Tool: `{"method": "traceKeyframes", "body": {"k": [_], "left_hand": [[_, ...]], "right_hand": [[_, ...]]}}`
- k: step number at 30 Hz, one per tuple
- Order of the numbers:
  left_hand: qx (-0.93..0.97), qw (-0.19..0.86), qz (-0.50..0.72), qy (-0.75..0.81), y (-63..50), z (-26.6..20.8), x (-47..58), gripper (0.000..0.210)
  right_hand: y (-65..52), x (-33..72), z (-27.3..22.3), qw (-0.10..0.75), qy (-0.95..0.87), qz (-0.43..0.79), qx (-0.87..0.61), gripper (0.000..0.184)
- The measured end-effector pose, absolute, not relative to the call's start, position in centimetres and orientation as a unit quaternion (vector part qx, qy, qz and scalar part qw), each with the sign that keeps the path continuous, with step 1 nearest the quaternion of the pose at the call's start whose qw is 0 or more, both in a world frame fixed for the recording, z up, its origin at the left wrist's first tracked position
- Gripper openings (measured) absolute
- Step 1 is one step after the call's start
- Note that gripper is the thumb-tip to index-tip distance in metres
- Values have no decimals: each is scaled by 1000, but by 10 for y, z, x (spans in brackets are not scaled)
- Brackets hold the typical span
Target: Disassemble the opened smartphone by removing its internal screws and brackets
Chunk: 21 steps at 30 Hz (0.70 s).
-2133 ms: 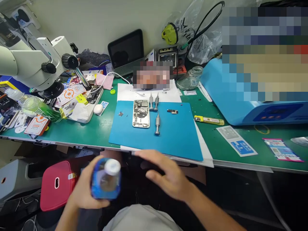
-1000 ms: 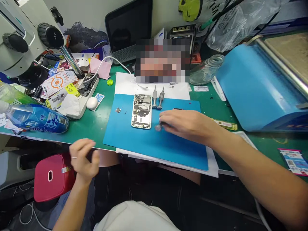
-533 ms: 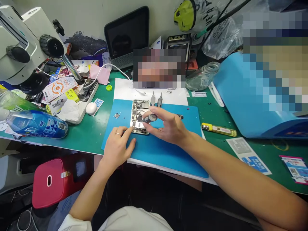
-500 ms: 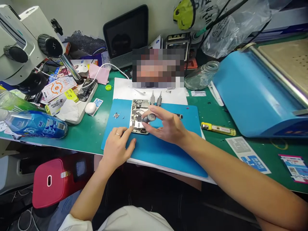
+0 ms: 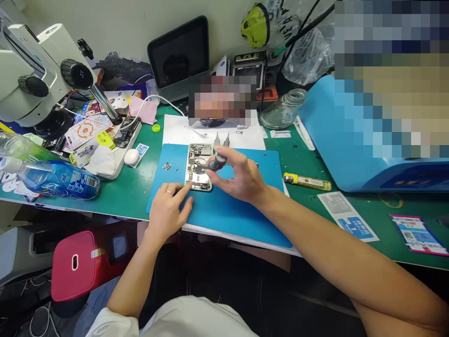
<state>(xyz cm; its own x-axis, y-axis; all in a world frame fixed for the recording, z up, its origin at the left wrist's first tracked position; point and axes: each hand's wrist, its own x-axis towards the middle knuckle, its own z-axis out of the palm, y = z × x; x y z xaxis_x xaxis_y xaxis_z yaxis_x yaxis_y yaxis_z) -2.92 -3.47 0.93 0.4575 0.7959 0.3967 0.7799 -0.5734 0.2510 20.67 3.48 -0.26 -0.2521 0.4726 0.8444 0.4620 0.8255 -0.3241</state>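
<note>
An opened smartphone (image 5: 199, 167) with its inner parts exposed lies on the blue mat (image 5: 224, 215). My right hand (image 5: 242, 175) grips a grey screwdriver (image 5: 218, 162) between thumb and fingers, over the phone's right side; where its tip meets the phone is hard to make out. With fingers apart, my left hand (image 5: 170, 208) rests at the mat's front left, its index fingertip on the phone's lower left edge. Beyond my right hand, two more screwdrivers (image 5: 226, 139) show their tips. A small metal part (image 5: 167, 165) sits left of the phone.
A microscope (image 5: 52, 79) and a blue bottle (image 5: 59, 179) stand at the left. To the right are a yellow utility knife (image 5: 307, 181), a glass jar (image 5: 284, 110) and a large blue machine (image 5: 326, 140). A dark screen (image 5: 178, 51) leans at the back.
The screwdriver in my right hand now appears more tilted, its handle less end-on. My left hand keeps its place at the phone's edge. The whole view has shifted slightly.
</note>
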Motion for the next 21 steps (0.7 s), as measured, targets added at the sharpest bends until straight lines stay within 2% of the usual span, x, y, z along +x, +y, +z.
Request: {"method": "traceKeyframes", "body": {"k": [7, 9, 11, 13, 18, 21], "left_hand": [[860, 7, 245, 449, -31, 8, -30, 29], [859, 11, 249, 447, -30, 6, -31, 29], [859, 17, 251, 445, -30, 5, -32, 29], [858, 22, 252, 447, -29, 4, -32, 30], [858, 23, 246, 450, -30, 4, -33, 30], [859, 25, 242, 450, -30, 4, -34, 30]], "right_hand": [[43, 261, 18, 509, -765, 54, -390, 47], [43, 276, 24, 497, -771, 24, -397, 39], [45, 287, 24, 450, -783, -66, -424, 29], [50, 294, 19, 395, -802, -107, -435, 28], [61, 293, -4, 244, -842, -46, -480, 31], [62, 290, -10, 212, -856, -4, -472, 29]]}}
